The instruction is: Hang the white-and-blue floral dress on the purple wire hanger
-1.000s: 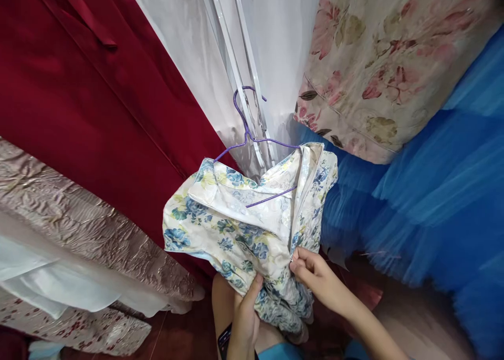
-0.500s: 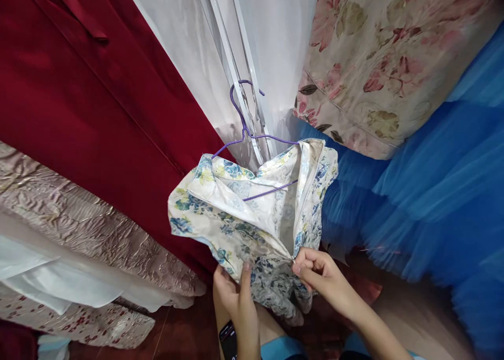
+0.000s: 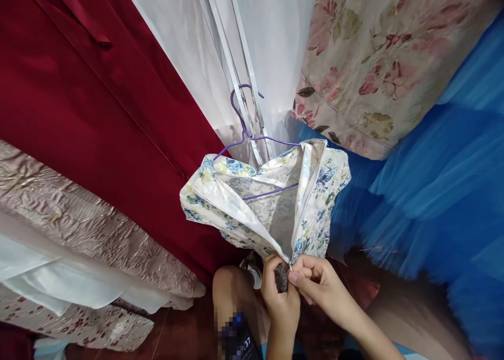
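A white dress with blue and yellow flowers (image 3: 317,208) hangs on a purple hanger (image 3: 271,190), its zipped side facing me and gaping in a V. At the bottom of that V is a small zipper pull (image 3: 290,265). My right hand (image 3: 315,281) pinches the pull between thumb and forefinger. Just left of it, my left hand (image 3: 279,286) is closed on the dress fabric beside the zipper. The lower part of the dress is mostly hidden behind both hands.
White metal bars (image 3: 236,76) stand behind the hanger. A dark red garment (image 3: 118,103) and a pink brocade one (image 3: 79,213) hang at left. To the right are a pink-flowered cloth (image 3: 354,71) and blue tulle (image 3: 425,192). A phone (image 3: 242,339) lies below, near a bare knee (image 3: 234,292).
My left hand has moved right and up to the zipper, closing on the fabric beside my right hand. The dress has shifted slightly right. My right hand stays on the zipper pull.
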Demonstrator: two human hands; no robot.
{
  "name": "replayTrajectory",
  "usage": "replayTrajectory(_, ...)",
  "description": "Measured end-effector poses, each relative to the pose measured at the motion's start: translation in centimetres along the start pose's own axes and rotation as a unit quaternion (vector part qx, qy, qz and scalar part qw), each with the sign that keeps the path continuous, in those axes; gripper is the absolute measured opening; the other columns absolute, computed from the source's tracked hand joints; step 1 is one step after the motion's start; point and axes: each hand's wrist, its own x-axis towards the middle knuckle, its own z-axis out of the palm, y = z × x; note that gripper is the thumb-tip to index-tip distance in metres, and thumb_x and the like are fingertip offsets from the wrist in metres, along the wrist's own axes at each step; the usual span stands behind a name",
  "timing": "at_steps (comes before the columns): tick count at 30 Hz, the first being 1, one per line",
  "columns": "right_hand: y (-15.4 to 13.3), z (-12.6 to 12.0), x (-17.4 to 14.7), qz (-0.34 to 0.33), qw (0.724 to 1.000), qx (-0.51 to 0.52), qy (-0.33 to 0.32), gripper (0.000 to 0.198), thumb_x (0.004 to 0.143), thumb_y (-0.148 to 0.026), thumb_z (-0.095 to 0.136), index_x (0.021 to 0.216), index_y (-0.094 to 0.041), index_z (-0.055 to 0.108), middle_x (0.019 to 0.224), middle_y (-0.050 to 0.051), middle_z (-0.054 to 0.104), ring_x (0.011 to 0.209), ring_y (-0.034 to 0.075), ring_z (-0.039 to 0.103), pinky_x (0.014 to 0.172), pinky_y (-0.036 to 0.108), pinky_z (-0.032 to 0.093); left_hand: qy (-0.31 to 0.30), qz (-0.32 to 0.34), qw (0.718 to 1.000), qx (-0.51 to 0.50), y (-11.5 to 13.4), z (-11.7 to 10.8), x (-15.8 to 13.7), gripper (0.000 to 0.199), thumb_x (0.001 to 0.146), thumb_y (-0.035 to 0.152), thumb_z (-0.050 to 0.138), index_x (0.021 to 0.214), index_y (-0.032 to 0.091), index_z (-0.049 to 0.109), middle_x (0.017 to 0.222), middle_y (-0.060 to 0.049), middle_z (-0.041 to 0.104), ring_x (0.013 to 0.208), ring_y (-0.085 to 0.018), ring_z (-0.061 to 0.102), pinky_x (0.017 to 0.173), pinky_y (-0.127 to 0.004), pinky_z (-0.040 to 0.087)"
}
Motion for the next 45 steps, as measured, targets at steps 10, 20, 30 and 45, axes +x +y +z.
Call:
replayTrajectory(10,-3.4,0.2,3.2,-0.020,0.997,0.030,0.065,0.033,0.089,-0.042,0.067,0.071,-0.015,0.060,0.041,-0.009,0.043,0.037,0.004,0.029,0.042,0.021,0.019,-0.160,0.004,0.986,0.043,1.3,-1.8,2.8,0.019,0.091,0.006,0.051,0.076,0.018,0.053,0.077,0.000,0.056,0.071,-0.013,0.054,0.068,-0.022,0.042)
replayTrajectory(20,-13.5,2.7,11.2,-0.139,0.988,0.041,0.059,0.023,0.077,-0.033,0.074,0.069,-0.014,0.065,0.041,-0.008,0.043,0.036,0.004,0.029,0.038,0.022,0.019,-0.330,0.064,0.908,0.249,2.6,-3.6,4.1,0.018,0.092,0.009,0.043,0.087,0.023,0.055,0.089,-0.004,0.060,0.076,-0.019,0.060,0.062,-0.031,0.039)
replayTrajectory(30,-14.3,3.1,11.6,-0.193,0.979,-0.016,0.058,0.021,0.081,-0.035,0.073,0.077,-0.016,0.065,0.044,-0.008,0.045,0.039,0.006,0.034,0.040,0.021,0.022,-0.289,0.098,0.934,0.184,1.8,-3.9,6.6,0.021,0.090,0.008,0.051,0.098,0.023,0.064,0.095,-0.005,0.067,0.088,-0.020,0.065,0.077,-0.031,0.051)
replayTrajectory(45,-12.1,1.8,12.0,-0.263,0.964,-0.026,0.039,0.030,0.083,-0.045,0.073,0.077,-0.019,0.060,0.050,-0.009,0.038,0.046,0.007,0.026,0.045,0.023,0.020,-0.092,0.285,0.944,0.137,9.2,-3.5,23.3,0.018,0.098,0.025,0.055,0.092,0.016,0.069,0.087,-0.003,0.069,0.080,-0.014,0.063,0.075,-0.025,0.049)
